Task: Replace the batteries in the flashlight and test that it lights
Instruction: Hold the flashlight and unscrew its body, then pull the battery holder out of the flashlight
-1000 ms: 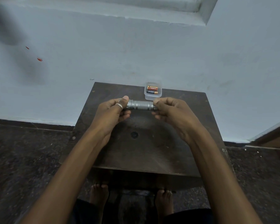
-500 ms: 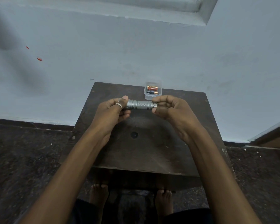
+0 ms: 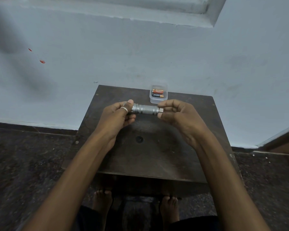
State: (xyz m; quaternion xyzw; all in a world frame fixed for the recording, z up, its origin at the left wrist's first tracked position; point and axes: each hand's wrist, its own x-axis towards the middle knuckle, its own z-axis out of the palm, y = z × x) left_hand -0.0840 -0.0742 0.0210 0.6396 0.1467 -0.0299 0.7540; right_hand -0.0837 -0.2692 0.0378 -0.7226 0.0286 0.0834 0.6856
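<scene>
A small silver flashlight (image 3: 146, 110) lies level in the air above the dark wooden table (image 3: 150, 152). My left hand (image 3: 117, 114), with a ring on one finger, grips its left end and hides that end. My right hand (image 3: 177, 114) pinches the right end, where a narrow silver cap shows between thumb and fingers. Behind the flashlight, a clear plastic box (image 3: 158, 95) at the table's far edge holds two batteries (image 3: 158, 93), one orange, one black and copper.
The table stands against a pale blue wall (image 3: 140, 55). Dark speckled floor (image 3: 23, 164) lies on both sides. My bare feet (image 3: 102, 202) show under the table's near edge. A wooden door frame (image 3: 280, 142) sits at the right.
My right hand's fingers have shifted round the flashlight's right end, and a little more of the silver end cap shows. The left hand and the flashlight have stayed in place.
</scene>
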